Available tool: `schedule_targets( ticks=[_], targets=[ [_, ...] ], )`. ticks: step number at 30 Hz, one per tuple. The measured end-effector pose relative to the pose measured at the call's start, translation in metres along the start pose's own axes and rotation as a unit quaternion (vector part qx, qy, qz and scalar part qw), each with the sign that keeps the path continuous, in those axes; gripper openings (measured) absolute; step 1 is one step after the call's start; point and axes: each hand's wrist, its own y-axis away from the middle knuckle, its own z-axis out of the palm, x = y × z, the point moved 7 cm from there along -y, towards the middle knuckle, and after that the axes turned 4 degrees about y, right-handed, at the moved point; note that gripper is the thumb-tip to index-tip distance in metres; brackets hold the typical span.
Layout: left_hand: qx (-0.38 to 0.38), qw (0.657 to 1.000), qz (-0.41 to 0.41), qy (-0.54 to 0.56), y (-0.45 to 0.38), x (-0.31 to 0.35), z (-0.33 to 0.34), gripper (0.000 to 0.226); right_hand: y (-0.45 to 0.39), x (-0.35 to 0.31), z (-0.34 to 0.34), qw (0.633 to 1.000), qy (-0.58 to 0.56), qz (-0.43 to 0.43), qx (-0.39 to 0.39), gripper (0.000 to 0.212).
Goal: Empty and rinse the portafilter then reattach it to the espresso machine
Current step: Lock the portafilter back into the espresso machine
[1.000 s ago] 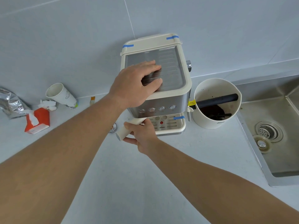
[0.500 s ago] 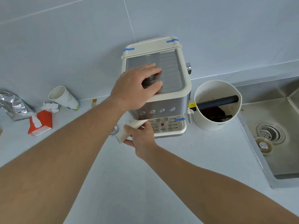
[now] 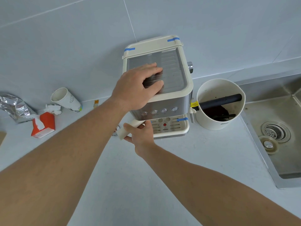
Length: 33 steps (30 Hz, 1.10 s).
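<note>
Espresso machine [image 3: 162, 95] is being braced from above by the left hand [image 3: 138, 85], spread flat on its top. Portafilter [image 3: 130, 128] handle, sticking out below the machine's front left, is being gripped by the right hand [image 3: 141, 136]. Head hidden under machine. Likely rigid, head-heavy; best held at the handle.

1 head-worn view looks steeply down, close over the countertop [image 3: 179, 160].

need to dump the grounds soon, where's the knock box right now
In the head view, the white knock box stands on the counter right of the espresso machine, between it and the sink.
</note>
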Motion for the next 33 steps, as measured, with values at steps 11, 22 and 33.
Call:
schedule_targets(
  ticks=[11, 22, 33],
  targets=[
    [0.001, 1.000, -0.005, 0.000, 0.000, -0.002, 0.000, 0.045, 0.013, -0.001, -0.022, 0.997, 0.056, -0.017, -0.051, 0.044],
    [-0.026, 1.000, 0.016, -0.008, 0.001, -0.002, 0.002, 0.048, 0.030, -0.016, -0.056, 0.989, 0.138, 0.026, -0.042, 0.031],
    [-0.035, 0.999, 0.022, -0.018, 0.001, -0.002, 0.003, 0.051, 0.034, -0.040, -0.074, 0.952, 0.275, 0.058, -0.124, 0.042]
  ],
)
